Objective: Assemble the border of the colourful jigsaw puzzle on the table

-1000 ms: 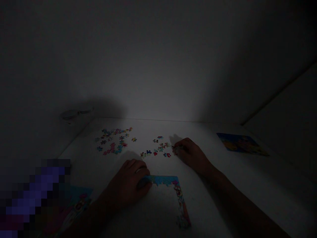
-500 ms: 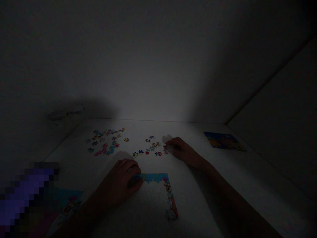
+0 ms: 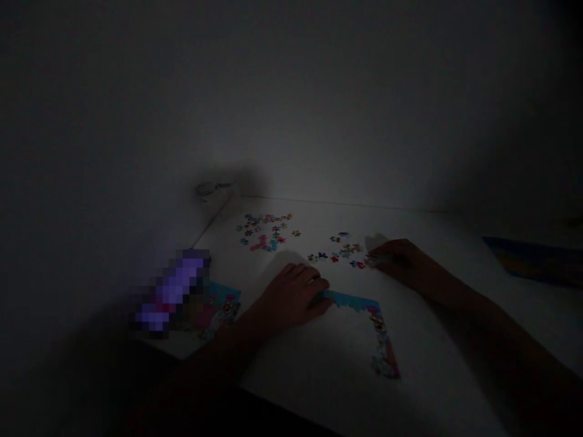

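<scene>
In the dim light, a joined strip of jigsaw puzzle (image 3: 386,343) forms a corner on the white table, its blue edge along the top and a colourful side running down. My left hand (image 3: 294,297) lies at the left end of the blue edge, thumb and curled fingers closed around it and hiding that part. Farther off, my right hand (image 3: 401,262) pinches a jigsaw piece (image 3: 371,261) close to the tabletop. Just left of those fingertips lie several loose jigsaw pieces (image 3: 346,250), some with red or blue on them.
A larger scatter of loose pieces (image 3: 262,243) spreads at the back left. Left of my forearm lies a colourful picture sheet (image 3: 223,309), partly under a blurred purple, screen-like object (image 3: 175,291). A dark blue picture (image 3: 532,261) is at the right. Walls (image 3: 346,152) bound the table.
My view has turned left, so everything sits farther right, and the table's near edge shows. Both hands stay at about the same places, the right one still at the loose pieces.
</scene>
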### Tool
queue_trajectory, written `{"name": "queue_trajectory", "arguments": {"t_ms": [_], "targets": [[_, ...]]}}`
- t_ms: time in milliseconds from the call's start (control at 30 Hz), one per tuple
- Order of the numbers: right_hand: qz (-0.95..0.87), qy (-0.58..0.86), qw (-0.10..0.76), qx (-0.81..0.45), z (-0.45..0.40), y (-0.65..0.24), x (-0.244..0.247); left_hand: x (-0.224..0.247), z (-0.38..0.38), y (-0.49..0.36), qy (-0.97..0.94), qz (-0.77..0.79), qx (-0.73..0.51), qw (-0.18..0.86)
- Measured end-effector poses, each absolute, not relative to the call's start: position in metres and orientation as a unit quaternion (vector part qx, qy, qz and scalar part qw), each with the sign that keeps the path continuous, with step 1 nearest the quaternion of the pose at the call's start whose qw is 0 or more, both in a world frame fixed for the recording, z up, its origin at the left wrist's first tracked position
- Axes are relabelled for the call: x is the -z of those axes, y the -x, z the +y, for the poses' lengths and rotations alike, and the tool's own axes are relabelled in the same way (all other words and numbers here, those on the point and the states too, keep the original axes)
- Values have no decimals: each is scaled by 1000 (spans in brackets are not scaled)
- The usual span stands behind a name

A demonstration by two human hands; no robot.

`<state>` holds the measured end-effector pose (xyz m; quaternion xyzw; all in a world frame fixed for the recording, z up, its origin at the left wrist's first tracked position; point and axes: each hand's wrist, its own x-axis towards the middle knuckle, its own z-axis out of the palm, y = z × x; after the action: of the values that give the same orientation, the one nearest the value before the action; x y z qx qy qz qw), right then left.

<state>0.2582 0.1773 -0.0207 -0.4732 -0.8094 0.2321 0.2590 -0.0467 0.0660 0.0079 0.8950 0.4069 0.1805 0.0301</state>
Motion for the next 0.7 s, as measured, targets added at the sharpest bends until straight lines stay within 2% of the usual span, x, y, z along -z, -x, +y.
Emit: {"name": "queue_trajectory", "arguments": {"t_ms": [200,367,467,600,700], "targets": [[-791,497,266,-239,174,-257,18,-29,36,33,-887,389,-247,-11],[-797,483,279,-233,172,-256,17,-27,13,-1,-880,387,-271,50],[-800,474,281,-239,172,-255,17,-23,17,-12,-866,431,-243,77],[-804,456,290,-248,168,-253,14,-28,35,-7,-802,498,-319,84],[-806,448,295,-250,167,-253,13,-26,47,3,-781,522,-333,81]]}}
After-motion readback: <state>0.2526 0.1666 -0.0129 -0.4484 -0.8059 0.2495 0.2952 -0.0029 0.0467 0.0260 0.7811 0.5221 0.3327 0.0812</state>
